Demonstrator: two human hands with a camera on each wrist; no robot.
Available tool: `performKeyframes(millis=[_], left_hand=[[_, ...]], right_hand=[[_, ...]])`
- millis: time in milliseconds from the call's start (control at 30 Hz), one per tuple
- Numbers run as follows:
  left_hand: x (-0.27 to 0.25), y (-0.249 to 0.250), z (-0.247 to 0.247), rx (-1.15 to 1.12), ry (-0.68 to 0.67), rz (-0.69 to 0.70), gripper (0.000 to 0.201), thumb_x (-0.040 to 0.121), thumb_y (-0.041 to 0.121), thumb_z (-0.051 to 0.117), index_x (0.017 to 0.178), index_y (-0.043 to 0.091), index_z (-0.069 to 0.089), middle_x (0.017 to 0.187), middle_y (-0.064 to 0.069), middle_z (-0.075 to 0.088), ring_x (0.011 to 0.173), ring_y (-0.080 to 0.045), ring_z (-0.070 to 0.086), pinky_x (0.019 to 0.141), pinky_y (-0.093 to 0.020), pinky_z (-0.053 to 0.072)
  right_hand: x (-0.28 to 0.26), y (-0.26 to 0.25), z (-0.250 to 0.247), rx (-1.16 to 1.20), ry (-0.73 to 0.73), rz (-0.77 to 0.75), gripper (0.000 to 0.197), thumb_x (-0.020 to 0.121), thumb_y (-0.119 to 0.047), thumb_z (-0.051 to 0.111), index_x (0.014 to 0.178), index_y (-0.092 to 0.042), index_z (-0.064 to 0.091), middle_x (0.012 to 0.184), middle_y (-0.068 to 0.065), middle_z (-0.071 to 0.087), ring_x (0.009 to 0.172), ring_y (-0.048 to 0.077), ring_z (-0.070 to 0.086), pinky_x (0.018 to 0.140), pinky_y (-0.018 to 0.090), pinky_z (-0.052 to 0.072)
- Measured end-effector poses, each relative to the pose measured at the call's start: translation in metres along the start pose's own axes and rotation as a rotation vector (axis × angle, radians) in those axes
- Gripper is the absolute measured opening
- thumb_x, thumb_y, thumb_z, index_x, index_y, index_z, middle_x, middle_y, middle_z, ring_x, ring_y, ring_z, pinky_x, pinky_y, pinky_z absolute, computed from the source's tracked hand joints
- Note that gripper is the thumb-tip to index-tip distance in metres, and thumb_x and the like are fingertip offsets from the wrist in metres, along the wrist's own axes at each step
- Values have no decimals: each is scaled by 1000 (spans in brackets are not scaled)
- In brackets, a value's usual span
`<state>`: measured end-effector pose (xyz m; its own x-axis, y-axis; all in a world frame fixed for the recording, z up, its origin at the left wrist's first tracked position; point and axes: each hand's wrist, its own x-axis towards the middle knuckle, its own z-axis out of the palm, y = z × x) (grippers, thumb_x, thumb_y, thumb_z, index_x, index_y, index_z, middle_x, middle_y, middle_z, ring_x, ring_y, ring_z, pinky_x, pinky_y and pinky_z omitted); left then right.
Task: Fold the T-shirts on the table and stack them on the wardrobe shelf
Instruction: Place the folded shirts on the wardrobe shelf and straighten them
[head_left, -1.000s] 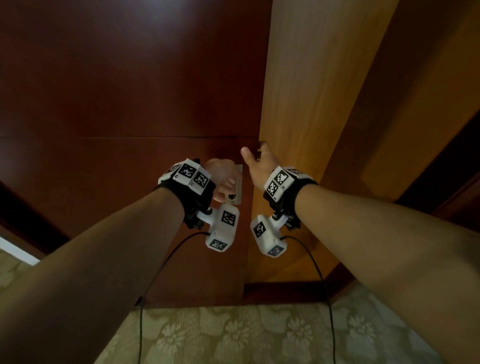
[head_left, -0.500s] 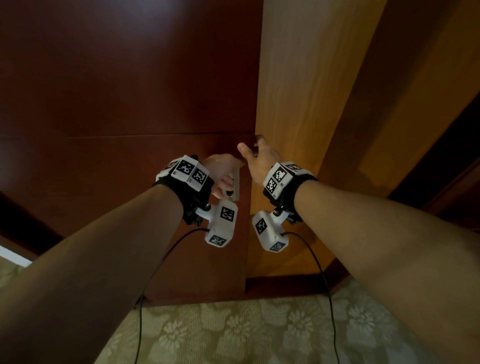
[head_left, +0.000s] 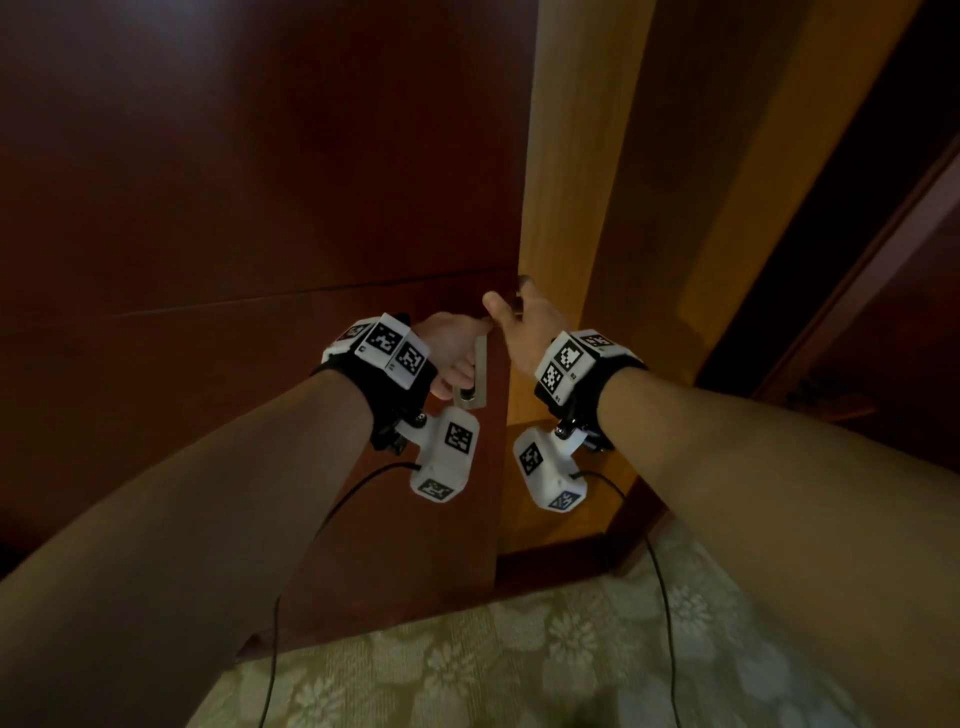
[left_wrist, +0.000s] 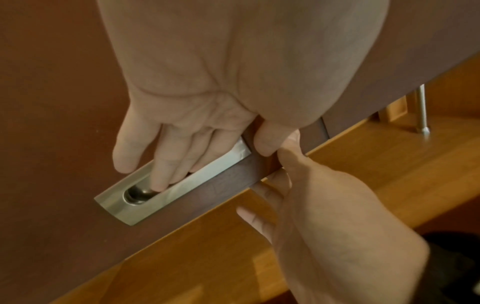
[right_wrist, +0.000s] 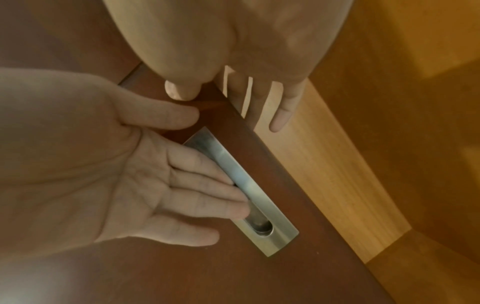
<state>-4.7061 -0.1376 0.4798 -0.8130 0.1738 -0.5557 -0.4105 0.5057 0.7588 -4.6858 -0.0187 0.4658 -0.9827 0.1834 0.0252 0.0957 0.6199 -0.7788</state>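
Observation:
No T-shirt is in view. The dark red-brown sliding wardrobe door fills the left. My left hand has its fingers laid nearly straight, tips dipped into the recessed metal handle near the door's right edge. My right hand pinches that edge just above the handle, thumb on the front face and fingers behind it. Past the edge, the light wooden inside of the wardrobe shows through a narrow gap.
A metal rod stands inside the wardrobe on a light wood panel. Another dark door panel is at the right. Pale flowered carpet lies below. Cables hang from both wrist cameras.
Both hands and the door edge sit slightly higher and further left in the head view. The holds on the handle and on the edge are the same.

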Motion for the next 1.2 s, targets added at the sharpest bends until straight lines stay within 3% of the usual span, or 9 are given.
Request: performKeyframes(millis=[233, 300, 400, 467, 600, 800, 967, 1100, 1200], left_hand=[[20, 38, 56, 48, -20, 25, 54, 97, 49, 47, 103, -2, 62, 109, -21, 66, 100, -32, 65, 82, -43, 49], [26, 48, 72, 60, -50, 21, 54, 95, 52, 47, 98, 0, 62, 108, -20, 67, 98, -31, 66, 83, -42, 49], [31, 63, 95, 59, -101, 6, 59, 94, 55, 47, 103, -1, 62, 113, -20, 65, 101, -31, 64, 85, -43, 48], [34, 73, 110, 38, -145, 7, 72, 89, 65, 44, 112, -2, 58, 115, -21, 62, 103, -34, 63, 91, -47, 46], [39, 94, 138, 12, -188, 8, 87, 80, 76, 42, 122, 0, 56, 117, -22, 62, 102, -36, 62, 95, -54, 44], [50, 120, 176, 27, -307, -21, 92, 87, 73, 35, 133, -5, 47, 133, -24, 52, 122, -37, 51, 99, -53, 39], [62, 136, 207, -2, -321, -36, 74, 95, 57, 35, 133, -7, 47, 138, -23, 50, 126, -36, 49, 99, -48, 36], [66, 147, 227, 9, -362, -40, 53, 96, 23, 45, 142, -4, 40, 146, -20, 43, 133, -33, 43, 104, -48, 33], [67, 155, 240, 21, -352, -14, 45, 93, 11, 47, 135, -4, 46, 145, -21, 45, 132, -33, 45, 105, -48, 33]], right_hand=[[2, 29, -52, -74, 104, 171, 60, 96, -55, 42, 142, -15, 37, 142, 13, 44, 124, 33, 49, 97, 38, 43], [3, 39, -71, -46, 190, 256, 55, 90, -57, 53, 123, -12, 50, 125, 10, 53, 109, 31, 58, 90, 39, 49], [11, 52, -99, 101, 167, 283, 47, 81, -62, 61, 81, -15, 62, 77, 3, 70, 72, 22, 68, 77, 39, 58], [16, 57, -114, 160, 159, 268, 52, 73, -69, 61, 75, -17, 67, 63, -1, 71, 66, 20, 71, 74, 43, 60], [21, 67, -142, 80, 199, 220, 47, 82, -63, 58, 73, -18, 64, 71, 3, 72, 70, 23, 71, 77, 43, 59], [30, 97, -176, -27, 246, 196, 43, 90, -57, 54, 75, -16, 60, 75, 8, 71, 72, 24, 70, 76, 40, 59], [31, 117, -203, -89, 280, 188, 64, 88, -64, 50, 83, -3, 71, 66, 11, 71, 67, 22, 70, 73, 34, 58], [37, 131, -226, -116, 305, 217, 61, 89, -62, 51, 79, -5, 69, 63, 9, 68, 68, 20, 69, 63, 25, 53], [42, 142, -238, -115, 301, 221, 57, 90, -59, 53, 78, -6, 69, 67, 9, 69, 72, 20, 69, 69, 28, 55]])
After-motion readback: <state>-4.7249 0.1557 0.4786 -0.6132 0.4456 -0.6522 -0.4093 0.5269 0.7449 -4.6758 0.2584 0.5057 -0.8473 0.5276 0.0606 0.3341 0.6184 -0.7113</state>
